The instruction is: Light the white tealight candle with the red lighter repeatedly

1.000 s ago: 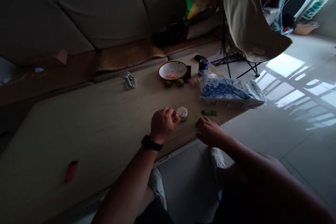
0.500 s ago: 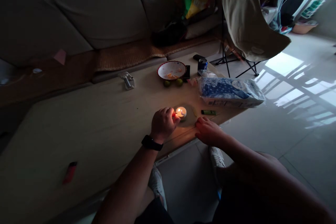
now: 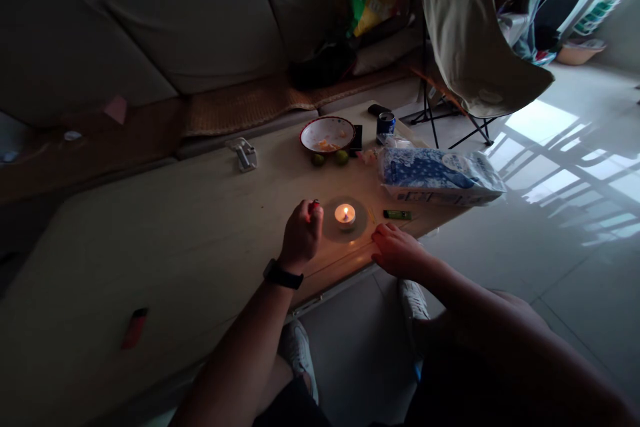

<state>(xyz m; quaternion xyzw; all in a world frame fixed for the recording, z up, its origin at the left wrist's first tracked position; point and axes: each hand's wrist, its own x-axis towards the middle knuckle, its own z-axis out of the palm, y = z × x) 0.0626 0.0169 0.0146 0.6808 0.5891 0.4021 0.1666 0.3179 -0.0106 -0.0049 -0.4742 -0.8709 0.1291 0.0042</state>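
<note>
A lit tealight candle (image 3: 345,215) burns with a small upright flame on the pale tabletop (image 3: 200,227). Just beside it, the left hand (image 3: 301,235) pinches a small red lighter (image 3: 315,204) in closed fingers. The right hand (image 3: 397,251) rests open at the table's edge, near a green lighter (image 3: 397,215). Farther off sit a bowl (image 3: 327,134) and a wrapped tissue pack (image 3: 440,177).

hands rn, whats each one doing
Left hand: closed, holding a small red lighter.
Right hand: open, resting on the tabletop, holding nothing.
</note>
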